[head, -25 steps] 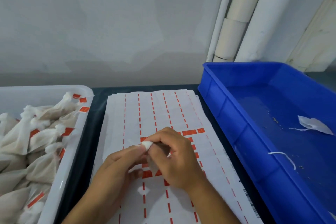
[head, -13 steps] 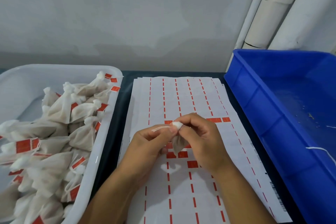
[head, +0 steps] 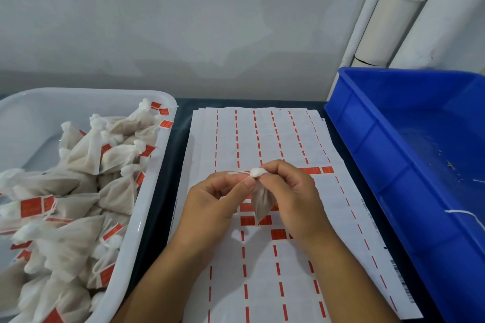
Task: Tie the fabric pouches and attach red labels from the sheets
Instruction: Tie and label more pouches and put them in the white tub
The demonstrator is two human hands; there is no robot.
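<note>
A small beige fabric pouch (head: 262, 200) hangs over the label sheets (head: 262, 139), its white gathered neck pointing up. My right hand (head: 294, 199) pinches that neck between thumb and fingers. My left hand (head: 212, 204) pinches the white string that runs left from the neck. Several red labels (head: 315, 170) are still stuck on the white sheets around and under my hands; most rows show only thin red strips.
A white tub (head: 147, 207) on the left is heaped with tied pouches bearing red labels. A blue bin (head: 367, 139) on the right holds loose white string and crumbs. White pipes stand at the back right against a grey wall.
The view has swung left, so more of the white tub shows. My left hand has drawn the string out to the left of the pouch neck; both hands keep their hold.
</note>
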